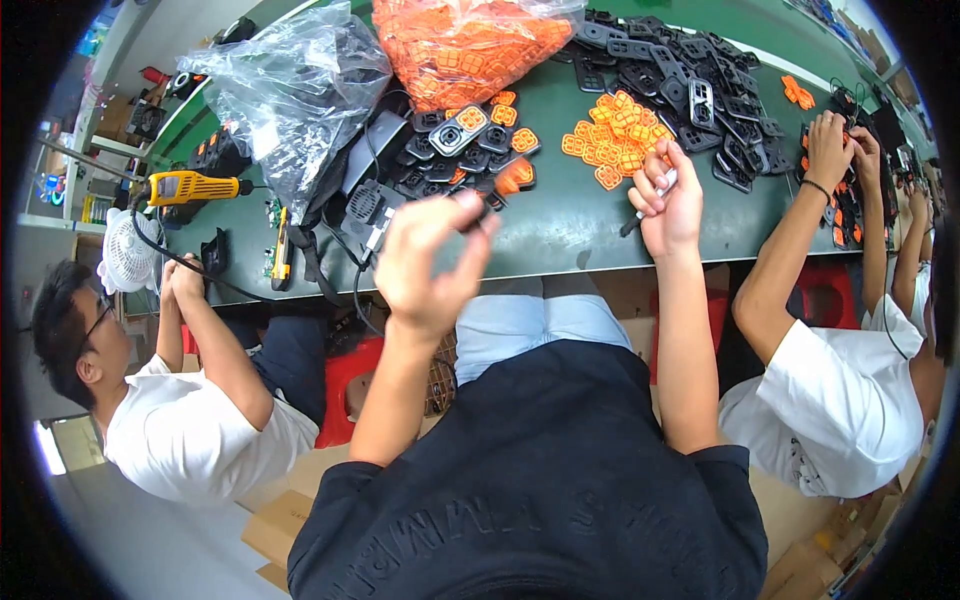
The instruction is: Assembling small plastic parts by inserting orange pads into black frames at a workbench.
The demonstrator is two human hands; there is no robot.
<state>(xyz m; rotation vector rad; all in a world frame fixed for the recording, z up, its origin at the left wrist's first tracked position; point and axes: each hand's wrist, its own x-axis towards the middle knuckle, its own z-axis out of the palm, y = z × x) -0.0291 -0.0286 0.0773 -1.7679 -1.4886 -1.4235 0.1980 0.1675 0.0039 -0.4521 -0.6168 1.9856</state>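
Note:
My left hand (pixel 425 265) is raised over the near edge of the table, its fingers curled toward the thumb. At the fingertips is a motion-blurred orange-and-black part (pixel 513 177), close to a heap of black casings with orange pads (pixel 440 155). My right hand (pixel 670 200) is closed around a slim, pale-handled tool (pixel 637 217) with a dark tip pointing down to the left. Just beyond that hand lies a loose pile of orange pads (pixel 620 135).
Black casings (pixel 690 85) are heaped at the back right. A clear bag of orange pads (pixel 470 50) and a clear plastic bag (pixel 290 95) stand behind. A yellow electric screwdriver (pixel 195 187) and a yellow cutter (pixel 282 250) are at left. Co-workers sit on both sides.

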